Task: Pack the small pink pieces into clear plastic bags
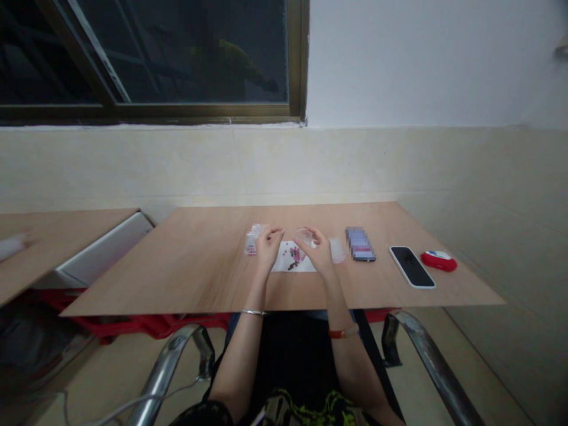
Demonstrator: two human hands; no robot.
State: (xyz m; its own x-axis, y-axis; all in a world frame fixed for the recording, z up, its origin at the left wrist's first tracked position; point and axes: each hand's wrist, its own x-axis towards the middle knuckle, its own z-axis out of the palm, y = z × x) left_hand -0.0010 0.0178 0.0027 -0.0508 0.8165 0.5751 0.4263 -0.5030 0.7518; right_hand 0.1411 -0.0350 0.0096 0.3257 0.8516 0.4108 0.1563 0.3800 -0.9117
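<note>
Over a white sheet of paper (280, 264) on the wooden table, my right hand (320, 251) holds a small clear plastic bag (304, 235) between thumb and fingers. Facing it, my left hand (268, 248) is closed in a pinch; whatever sits at its fingertips is too small to make out. Below and between the hands, several small pink and dark red pieces (295, 255) lie scattered on the paper. Clear bags with pink contents (251, 242) are stacked just left of my left hand. More clear bags (338, 251) lie flat to the right of my right hand.
A phone with a lit, blurred screen (360, 244) lies right of the bags. Further right are a white-edged phone (412, 267) and a red object with a white top (439, 261). Metal armrests (168, 367) flank me, and a tiled wall (213, 165) stands behind the table.
</note>
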